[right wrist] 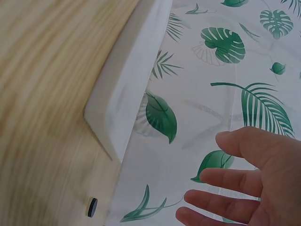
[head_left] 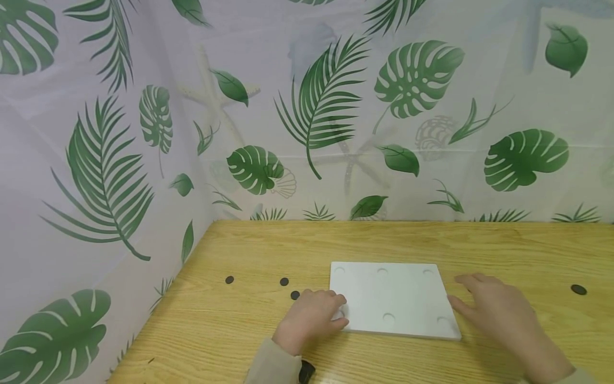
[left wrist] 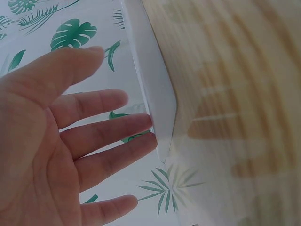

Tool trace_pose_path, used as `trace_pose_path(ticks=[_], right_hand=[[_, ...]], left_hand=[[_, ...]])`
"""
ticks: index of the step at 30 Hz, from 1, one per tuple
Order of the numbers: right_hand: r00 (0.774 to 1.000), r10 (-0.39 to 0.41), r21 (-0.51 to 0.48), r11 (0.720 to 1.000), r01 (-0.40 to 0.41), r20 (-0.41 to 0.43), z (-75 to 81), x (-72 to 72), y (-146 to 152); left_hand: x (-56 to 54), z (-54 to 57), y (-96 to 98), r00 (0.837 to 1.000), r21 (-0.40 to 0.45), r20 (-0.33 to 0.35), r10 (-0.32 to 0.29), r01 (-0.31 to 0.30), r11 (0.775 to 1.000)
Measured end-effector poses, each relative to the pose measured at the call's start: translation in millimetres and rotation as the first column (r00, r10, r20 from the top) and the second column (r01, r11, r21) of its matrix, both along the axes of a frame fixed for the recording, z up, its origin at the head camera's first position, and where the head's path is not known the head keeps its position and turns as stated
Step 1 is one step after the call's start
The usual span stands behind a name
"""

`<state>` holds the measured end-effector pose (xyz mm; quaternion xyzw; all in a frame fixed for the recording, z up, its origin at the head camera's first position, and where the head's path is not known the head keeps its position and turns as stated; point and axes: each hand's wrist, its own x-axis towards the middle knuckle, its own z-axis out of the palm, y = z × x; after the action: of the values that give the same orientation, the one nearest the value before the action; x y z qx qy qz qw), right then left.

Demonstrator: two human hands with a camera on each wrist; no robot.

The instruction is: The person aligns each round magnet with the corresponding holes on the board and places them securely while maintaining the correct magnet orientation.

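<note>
A flat white board (head_left: 390, 298) with shallow round recesses lies on the wooden table. My left hand (head_left: 314, 314) is at the board's left edge; in the left wrist view its spread fingers (left wrist: 115, 148) reach the board's side, and two fingertips appear to touch it. Off the right edge, my right hand (head_left: 499, 312) hovers with thumb and fingers apart, holding nothing. The right wrist view shows a gap between that hand (right wrist: 263, 183) and the board (right wrist: 129, 89). Just beyond the left hand lies a black disc (head_left: 295, 295).
Two more black discs, one farther left (head_left: 229, 279) and one behind (head_left: 284, 281), lie left of the board. Another black disc (head_left: 579, 289) lies at the far right. A leaf-print curtain (head_left: 336, 122) borders the table (head_left: 268, 245) at the back and left.
</note>
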<state>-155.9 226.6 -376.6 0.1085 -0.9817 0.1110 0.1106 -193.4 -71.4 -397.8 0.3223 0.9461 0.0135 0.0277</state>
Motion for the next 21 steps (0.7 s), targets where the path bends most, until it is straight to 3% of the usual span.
trace_pose_path(ticks=[21], right_hand=[[1.000,-0.026,0.033,0.999,0.025,0.016,-3.6,1.0,25]], left_hand=[[-0.6,-0.7,0.0,1.000,-0.008,0.022,0.007,-0.006,1.000]])
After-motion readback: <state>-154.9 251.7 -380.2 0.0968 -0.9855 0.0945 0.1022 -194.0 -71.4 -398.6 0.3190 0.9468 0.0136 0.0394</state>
